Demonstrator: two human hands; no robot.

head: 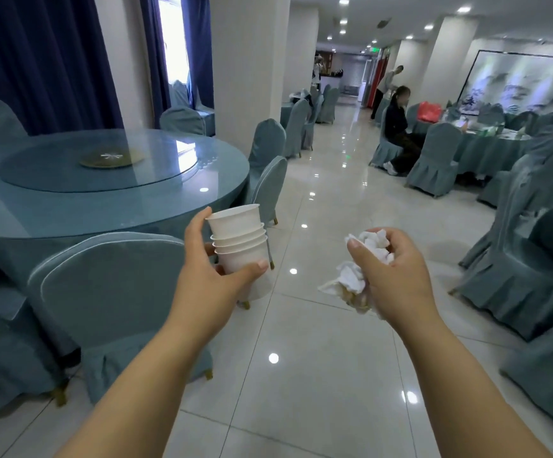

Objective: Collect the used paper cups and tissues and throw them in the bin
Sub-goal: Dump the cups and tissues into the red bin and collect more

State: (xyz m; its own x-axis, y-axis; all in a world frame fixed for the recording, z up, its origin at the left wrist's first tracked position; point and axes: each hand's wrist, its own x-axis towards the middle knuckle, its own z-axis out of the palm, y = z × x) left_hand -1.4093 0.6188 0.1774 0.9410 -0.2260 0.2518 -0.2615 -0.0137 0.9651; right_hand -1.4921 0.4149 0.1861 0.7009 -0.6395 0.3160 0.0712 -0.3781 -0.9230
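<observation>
My left hand (207,279) grips a stack of several nested white paper cups (240,238), thumb across the front and fingers round the back, rims up and tilted a little to the right. My right hand (392,276) holds a bunch of crumpled white tissues (356,276); some stick out above the fingers and some hang below the palm. Both hands are held out in front of me above the tiled floor. No bin shows in this view.
A round blue table (53,206) with a glass turntable stands at the left, ringed by covered chairs (109,292). More covered chairs (519,259) line the right. A shiny tiled aisle (328,193) runs ahead between them. A seated person (397,127) and a standing one are far ahead.
</observation>
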